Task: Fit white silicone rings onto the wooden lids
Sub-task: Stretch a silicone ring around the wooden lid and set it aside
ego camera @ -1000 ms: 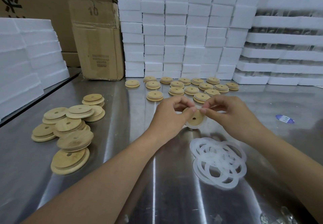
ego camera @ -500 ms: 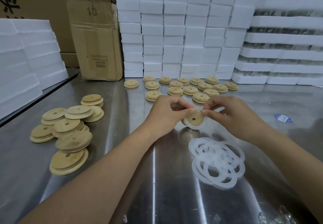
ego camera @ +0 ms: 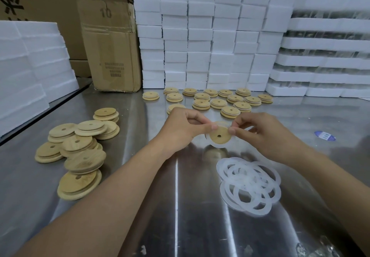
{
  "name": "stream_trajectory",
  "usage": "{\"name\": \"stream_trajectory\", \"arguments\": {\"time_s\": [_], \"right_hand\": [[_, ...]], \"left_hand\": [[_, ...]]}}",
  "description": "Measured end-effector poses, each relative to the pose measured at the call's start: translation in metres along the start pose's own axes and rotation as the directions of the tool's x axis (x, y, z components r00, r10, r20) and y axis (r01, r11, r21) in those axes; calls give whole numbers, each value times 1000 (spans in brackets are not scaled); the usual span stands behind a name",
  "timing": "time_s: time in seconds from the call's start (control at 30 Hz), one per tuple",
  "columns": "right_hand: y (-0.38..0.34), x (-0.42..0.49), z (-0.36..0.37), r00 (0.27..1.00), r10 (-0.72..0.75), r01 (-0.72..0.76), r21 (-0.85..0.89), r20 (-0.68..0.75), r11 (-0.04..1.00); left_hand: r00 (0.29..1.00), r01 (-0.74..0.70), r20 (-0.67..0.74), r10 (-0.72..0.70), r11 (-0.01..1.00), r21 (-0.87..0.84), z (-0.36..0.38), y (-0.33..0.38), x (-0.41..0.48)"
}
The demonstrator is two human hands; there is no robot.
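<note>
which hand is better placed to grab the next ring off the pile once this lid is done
Right, probably. The right hand is closest to the ring pile, on its side; the left hand is farther off, nearer the loose lids. Both pinch the held lid now.

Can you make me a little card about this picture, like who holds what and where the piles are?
Left hand: pinches the lid at its left edge
Right hand: pinches its right edge
Lid: held up between both hands, white ring round it
Loose rings: heaped on the table beside the right forearm
Lid pile: on the left
More lids: rows at the back
</note>
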State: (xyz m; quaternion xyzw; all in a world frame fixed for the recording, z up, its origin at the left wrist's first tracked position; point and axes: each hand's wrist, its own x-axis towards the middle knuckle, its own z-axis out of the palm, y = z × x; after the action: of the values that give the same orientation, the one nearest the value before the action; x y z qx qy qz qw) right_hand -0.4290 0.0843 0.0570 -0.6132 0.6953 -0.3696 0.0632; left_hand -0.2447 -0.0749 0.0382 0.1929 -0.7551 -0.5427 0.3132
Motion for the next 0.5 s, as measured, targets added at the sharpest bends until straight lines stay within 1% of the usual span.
{"name": "stream_trajectory", "arguments": {"time_s": [0.1,0.3,0.4,0.5], "right_hand": [[-1,0,1,1000,-6,6,-12,1,1000],[-2,-1,3,1000,-14,14,-9,-17,1000],[-1,-1,4,999,14,-14,9,-39,1000],[1,-1,6,999,34,-34,2,-31,999]], "left_hand": [[999,21,27,-22,1000,4,-4,0,1],[999,-10,35,9,1000,22,-9,-2,2],[999,-25,38,24,999,33,-10,-3,2],[999,-16,29,14,999,48,-13,-7,2]]}}
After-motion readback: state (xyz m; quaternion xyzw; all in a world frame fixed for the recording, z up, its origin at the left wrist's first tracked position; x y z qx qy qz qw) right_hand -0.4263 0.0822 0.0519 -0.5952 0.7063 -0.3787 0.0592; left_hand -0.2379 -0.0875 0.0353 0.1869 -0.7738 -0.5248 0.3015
